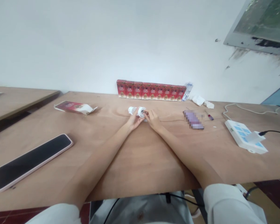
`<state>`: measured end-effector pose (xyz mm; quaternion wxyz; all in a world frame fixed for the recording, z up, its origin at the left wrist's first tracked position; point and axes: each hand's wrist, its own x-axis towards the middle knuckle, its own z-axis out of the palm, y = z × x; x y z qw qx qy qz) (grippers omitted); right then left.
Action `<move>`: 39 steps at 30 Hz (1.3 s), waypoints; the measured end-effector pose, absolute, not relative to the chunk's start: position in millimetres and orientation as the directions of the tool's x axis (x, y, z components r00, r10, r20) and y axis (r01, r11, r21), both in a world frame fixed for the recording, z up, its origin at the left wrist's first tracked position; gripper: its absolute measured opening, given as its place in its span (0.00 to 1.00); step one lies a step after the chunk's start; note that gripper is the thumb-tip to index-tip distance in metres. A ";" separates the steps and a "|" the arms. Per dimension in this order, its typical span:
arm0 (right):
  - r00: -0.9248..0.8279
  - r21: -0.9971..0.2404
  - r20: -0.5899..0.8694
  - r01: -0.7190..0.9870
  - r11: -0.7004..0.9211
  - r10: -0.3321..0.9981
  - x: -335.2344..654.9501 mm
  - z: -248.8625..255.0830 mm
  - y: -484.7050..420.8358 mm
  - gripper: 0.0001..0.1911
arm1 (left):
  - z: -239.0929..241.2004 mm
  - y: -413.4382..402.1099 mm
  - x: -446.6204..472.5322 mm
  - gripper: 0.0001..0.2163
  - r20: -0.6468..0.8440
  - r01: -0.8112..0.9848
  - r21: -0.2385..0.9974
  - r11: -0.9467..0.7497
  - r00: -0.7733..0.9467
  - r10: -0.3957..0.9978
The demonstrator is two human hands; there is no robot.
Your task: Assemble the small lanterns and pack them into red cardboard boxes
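Note:
A small white cylinder lies sideways between my hands above the middle of the table, its round end turned to the right. My left hand is wrapped around it from below and the left. At that round end, my right hand has its thumb and fingers pinched together. Something small and dark shows at the fingertips, too small to make out. What kind of item the cylinder is cannot be told from here.
Several red boxes stand in a row against the wall. A flattened red-and-white carton and a phone lie left. To the right are a purple packet, a screwdriver, crumpled tissue and a white power strip.

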<state>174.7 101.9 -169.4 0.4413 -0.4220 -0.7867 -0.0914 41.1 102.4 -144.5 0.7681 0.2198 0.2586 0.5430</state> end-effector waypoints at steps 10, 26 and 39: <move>-0.278 -0.168 0.804 0.742 0.649 0.525 175.7 -171.8 102.9 0.15 | -143.2 100.1 42.1 0.09 -0.137 -0.727 0.621 0.293 0.268 0.954; -0.331 0.018 0.811 0.838 0.546 0.483 172.4 -172.3 103.8 0.15 | -144.4 99.2 46.4 0.07 -0.116 -0.712 0.657 0.248 0.230 0.966; -0.338 -0.013 0.794 0.822 0.569 0.505 175.1 -174.3 106.3 0.15 | -147.1 102.4 45.4 0.07 -0.125 -0.700 0.668 0.251 0.227 0.966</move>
